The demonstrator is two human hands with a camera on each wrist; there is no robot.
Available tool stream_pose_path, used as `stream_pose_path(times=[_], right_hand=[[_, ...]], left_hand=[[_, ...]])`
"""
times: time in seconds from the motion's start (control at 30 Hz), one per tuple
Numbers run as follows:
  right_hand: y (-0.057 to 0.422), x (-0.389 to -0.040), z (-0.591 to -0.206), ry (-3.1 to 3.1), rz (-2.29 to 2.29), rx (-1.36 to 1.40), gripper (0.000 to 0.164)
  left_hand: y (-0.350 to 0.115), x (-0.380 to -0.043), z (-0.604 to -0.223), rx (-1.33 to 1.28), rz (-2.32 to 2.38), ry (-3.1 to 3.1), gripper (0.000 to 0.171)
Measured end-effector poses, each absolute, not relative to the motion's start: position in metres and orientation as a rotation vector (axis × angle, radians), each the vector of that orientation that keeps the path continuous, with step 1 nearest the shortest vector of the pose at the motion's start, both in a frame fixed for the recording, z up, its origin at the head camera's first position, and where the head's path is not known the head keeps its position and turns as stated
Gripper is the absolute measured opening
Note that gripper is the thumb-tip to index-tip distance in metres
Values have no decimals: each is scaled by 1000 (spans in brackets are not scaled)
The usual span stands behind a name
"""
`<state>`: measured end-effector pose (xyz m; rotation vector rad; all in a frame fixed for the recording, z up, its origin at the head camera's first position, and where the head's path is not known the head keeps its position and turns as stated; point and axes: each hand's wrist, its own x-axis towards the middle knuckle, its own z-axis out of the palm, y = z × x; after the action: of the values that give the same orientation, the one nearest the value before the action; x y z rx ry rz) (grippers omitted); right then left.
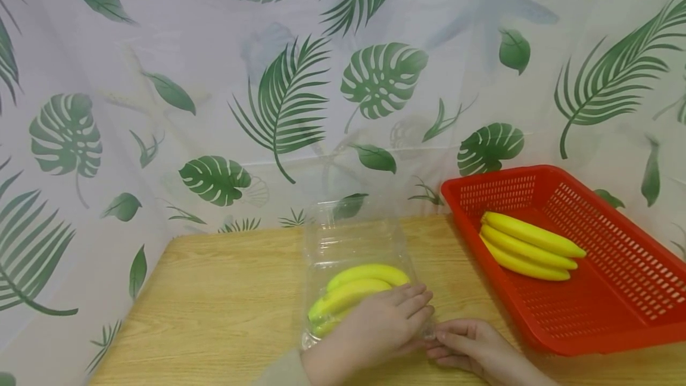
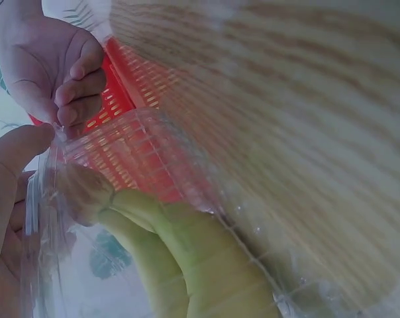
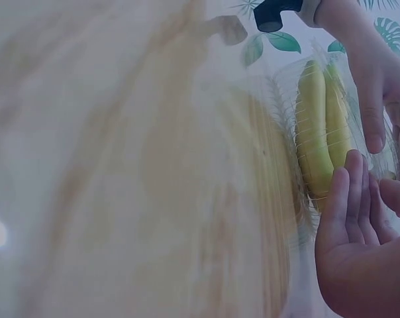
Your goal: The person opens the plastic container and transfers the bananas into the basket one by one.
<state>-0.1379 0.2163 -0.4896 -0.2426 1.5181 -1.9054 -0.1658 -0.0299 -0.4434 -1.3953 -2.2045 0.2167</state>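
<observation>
A clear plastic clamshell container stands on the table, its lid raised at the back. Yellow bananas with greenish ends lie inside it. My left hand reaches across the container's front right part, fingers straight and together, covering part of the bananas. In the left wrist view, its thumb lies along the clear rim by the corner. My right hand pinches the front right corner between thumb and fingers. The right wrist view shows the right hand close below the left hand.
A red plastic basket with slotted walls stands on the right, near my right hand. Inside lies a bunch of yellow bananas. The wooden table meets a leaf-patterned cloth at the back and left.
</observation>
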Motion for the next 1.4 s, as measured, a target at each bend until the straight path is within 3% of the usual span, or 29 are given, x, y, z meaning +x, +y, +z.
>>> stream_pose_path(times=[0.43,1.4], right_hand=[[215,-138,-488,1585,-1869,-194,37],[212,-138,-491,1618,-1907,-254,27]], left_hand=[[-29,-167,-443,-1403,211,-2170,42],[-30,-165,-441,-1417,249,-2144,46]])
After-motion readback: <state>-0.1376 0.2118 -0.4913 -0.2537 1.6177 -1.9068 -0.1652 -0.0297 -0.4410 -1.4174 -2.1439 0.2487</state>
